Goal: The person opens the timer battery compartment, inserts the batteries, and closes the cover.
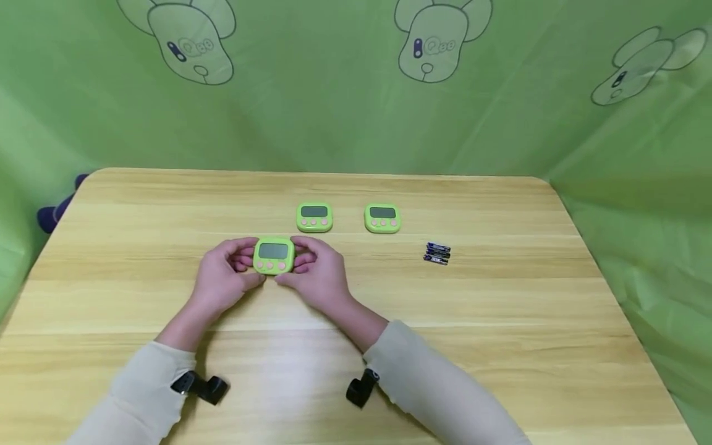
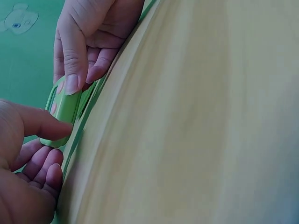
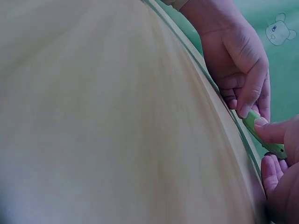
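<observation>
A green digital timer (image 1: 273, 256) with a grey screen and pink buttons is held between both hands, its face toward the head camera. My left hand (image 1: 222, 272) grips its left side, thumb at the bottom edge and forefinger at the top corner. On the opposite side my right hand (image 1: 319, 272) pinches it the same way. In the left wrist view the timer (image 2: 65, 109) stands tilted close over the table, with thumbs on its near edge. The right wrist view shows its green edge (image 3: 254, 126) between the two hands.
Two matching green timers, one on the left (image 1: 314, 217) and one on the right (image 1: 382, 219), lie farther back on the wooden table (image 1: 473, 346). Several small dark batteries (image 1: 437, 253) lie side by side to the right. A green printed curtain (image 1: 334, 123) hangs behind the table.
</observation>
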Tool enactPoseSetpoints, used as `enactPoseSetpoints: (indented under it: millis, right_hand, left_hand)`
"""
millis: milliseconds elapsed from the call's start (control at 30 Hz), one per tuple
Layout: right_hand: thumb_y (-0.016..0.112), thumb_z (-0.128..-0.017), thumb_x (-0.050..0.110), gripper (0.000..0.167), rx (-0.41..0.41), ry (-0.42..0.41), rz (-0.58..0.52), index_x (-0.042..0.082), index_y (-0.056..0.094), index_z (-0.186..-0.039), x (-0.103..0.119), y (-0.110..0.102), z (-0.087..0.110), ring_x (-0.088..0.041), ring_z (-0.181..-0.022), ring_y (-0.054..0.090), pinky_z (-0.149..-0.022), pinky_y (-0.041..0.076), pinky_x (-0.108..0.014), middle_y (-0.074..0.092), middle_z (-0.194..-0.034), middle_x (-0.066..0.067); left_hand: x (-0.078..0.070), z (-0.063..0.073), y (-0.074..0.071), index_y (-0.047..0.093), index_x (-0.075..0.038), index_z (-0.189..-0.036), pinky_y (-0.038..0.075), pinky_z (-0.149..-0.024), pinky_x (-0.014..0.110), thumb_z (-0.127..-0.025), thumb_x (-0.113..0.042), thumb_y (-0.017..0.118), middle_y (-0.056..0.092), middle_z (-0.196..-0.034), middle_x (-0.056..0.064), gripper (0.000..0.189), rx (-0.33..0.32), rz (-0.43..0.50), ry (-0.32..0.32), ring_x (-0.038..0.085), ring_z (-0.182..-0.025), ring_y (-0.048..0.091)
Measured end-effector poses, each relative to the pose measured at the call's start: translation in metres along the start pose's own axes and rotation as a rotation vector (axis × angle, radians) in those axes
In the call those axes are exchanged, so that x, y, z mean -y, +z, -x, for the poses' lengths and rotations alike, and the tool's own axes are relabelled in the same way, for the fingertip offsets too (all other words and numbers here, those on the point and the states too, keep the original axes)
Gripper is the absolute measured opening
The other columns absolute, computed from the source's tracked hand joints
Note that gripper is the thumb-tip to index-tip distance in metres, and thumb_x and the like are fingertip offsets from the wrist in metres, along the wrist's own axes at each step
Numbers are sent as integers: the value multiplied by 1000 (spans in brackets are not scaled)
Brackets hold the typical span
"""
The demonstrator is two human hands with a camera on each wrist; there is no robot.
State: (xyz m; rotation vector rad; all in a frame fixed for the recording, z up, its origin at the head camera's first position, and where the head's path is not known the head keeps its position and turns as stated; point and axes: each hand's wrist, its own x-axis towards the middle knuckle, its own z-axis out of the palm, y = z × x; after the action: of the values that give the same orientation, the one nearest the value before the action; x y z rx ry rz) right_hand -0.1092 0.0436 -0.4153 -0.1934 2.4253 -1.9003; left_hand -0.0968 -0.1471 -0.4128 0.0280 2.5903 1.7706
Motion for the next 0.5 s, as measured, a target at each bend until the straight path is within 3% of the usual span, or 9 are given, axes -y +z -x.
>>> enactPoseSetpoints:
  millis: [500]
  right_hand:
    - [91, -63, -7, 65, -18, 24, -60, -3, 66, -123, -19, -70, 22, -24, -80, 68, -71, 59, -31, 70, -95, -11]
  left_hand:
    - [-19, 0, 66, 66, 6, -120, 51, -72, 24, -67, 14, 77, 66, -99, 14, 55, 4, 100, 91, 25, -85, 60]
